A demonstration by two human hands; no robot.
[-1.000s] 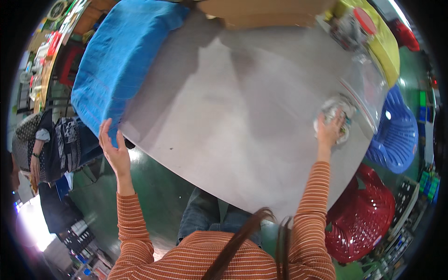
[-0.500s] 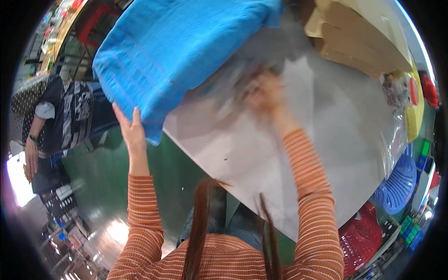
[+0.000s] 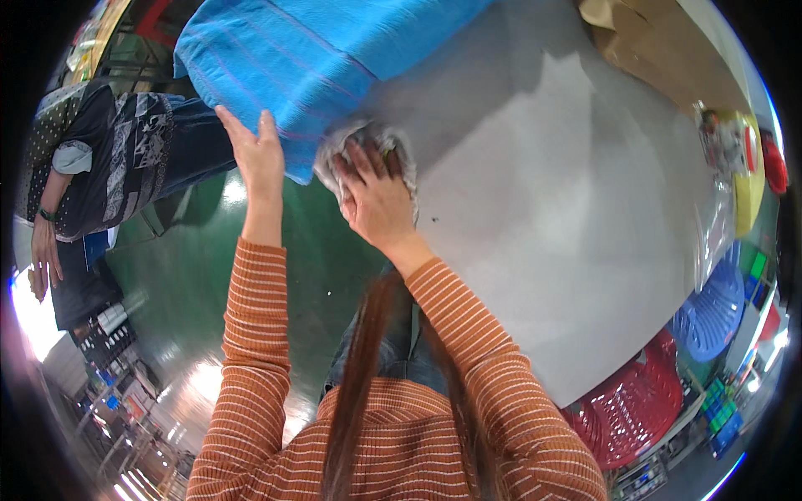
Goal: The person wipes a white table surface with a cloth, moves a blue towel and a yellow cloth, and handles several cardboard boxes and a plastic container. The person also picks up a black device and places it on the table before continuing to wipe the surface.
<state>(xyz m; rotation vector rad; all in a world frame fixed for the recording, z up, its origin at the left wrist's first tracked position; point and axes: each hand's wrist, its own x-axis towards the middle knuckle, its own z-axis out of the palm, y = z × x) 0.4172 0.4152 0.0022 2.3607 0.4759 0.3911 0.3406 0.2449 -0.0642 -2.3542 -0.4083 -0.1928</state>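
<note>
A bright blue towel [image 3: 292,63] hangs over the far left of the grey table [image 3: 535,234], its folds running toward my left hand [image 3: 255,159]. That hand grips the towel's near edge, thumb and one finger visible, the other fingers partly hidden. My right hand [image 3: 380,200] is closed over a crumpled whitish rag [image 3: 401,150], pressing it at the table's left edge beside the towel's lower corner. Dark smudges show on the fingers of my right hand. A small dark speck [image 3: 434,220] lies on the tabletop to the right of the rag.
Brown cardboard [image 3: 668,54] lies at the table's far right, near clear plastic packaging [image 3: 725,150] and something yellow [image 3: 751,200]. Red [image 3: 639,405] and blue [image 3: 710,309] plastic chairs stand beyond the right edge. At left is another person [image 3: 138,163], above the green floor [image 3: 200,267].
My right hand has swept left and nearer with the rag, from mid-table to the left edge. My left hand and the towel edge have shifted slightly farther away.
</note>
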